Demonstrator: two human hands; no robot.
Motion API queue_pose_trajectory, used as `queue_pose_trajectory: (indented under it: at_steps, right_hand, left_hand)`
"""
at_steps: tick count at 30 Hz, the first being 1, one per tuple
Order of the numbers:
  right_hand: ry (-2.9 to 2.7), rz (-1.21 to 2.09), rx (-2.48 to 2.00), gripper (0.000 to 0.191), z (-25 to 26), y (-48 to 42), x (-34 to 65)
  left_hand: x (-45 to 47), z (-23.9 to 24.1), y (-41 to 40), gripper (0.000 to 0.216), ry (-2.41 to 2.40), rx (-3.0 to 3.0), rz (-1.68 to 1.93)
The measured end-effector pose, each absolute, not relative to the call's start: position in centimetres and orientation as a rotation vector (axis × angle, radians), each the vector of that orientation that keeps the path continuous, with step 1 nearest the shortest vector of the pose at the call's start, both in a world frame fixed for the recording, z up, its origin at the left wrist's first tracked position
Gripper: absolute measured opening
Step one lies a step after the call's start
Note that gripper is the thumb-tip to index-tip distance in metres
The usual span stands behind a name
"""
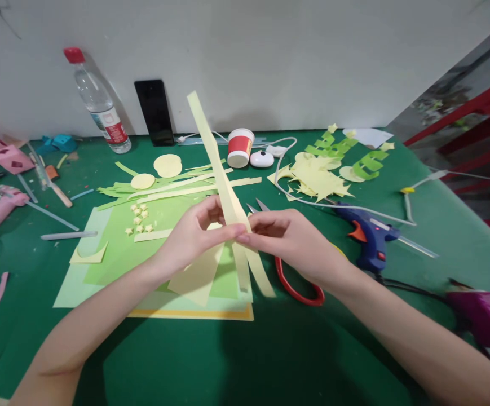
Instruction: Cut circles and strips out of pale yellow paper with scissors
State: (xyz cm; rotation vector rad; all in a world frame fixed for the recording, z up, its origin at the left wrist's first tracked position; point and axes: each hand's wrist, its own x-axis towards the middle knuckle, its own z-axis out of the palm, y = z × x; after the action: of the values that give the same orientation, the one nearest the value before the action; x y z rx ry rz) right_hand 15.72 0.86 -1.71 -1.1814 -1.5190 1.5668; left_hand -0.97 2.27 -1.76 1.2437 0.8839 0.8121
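My left hand (194,234) and my right hand (289,239) meet above the green table, both pinching a long pale yellow paper strip (213,152). The strip stands up and leans to the far left, and its lower ends hang below my fingers. Under my hands lies a stack of light green and yellow paper sheets (113,254). Several tiny folded paper stars (138,219) sit on the top sheet. Red-handled scissors (295,287) lie partly under my right hand.
More yellow and green strips and round cut-outs (166,166) lie behind the sheets. A blue glue gun (369,237) is at right, a purple one (488,318) at the edge. A water bottle (98,104), a phone (155,111), a red cup (239,148) and paper scraps (316,175) stand by the wall. A pink glue gun (1,208) is at left.
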Motion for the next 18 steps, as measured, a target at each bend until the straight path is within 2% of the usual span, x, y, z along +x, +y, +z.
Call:
queue_pose_trajectory:
  at_steps: [5, 12, 18]
  right_hand:
    - [-1.553, 1.500, -1.256, 0.024, -1.5, 0.5, 15.6]
    - [-1.481, 1.798, -1.183, 0.027, -1.2, 0.0, 15.2]
    - [-1.745, 2.037, -1.082, 0.027, -1.2, -0.6, 15.0]
  left_hand:
    - [-1.1, -1.9, 2.3, 0.022, 0.929, 1.388, 0.862]
    - [-1.9, -2.0, 3.7, 0.010, 1.020, 1.450, 1.070]
    - [-3.2, -2.1, 5.5, 0.004, 0.991, 1.391, 1.268]
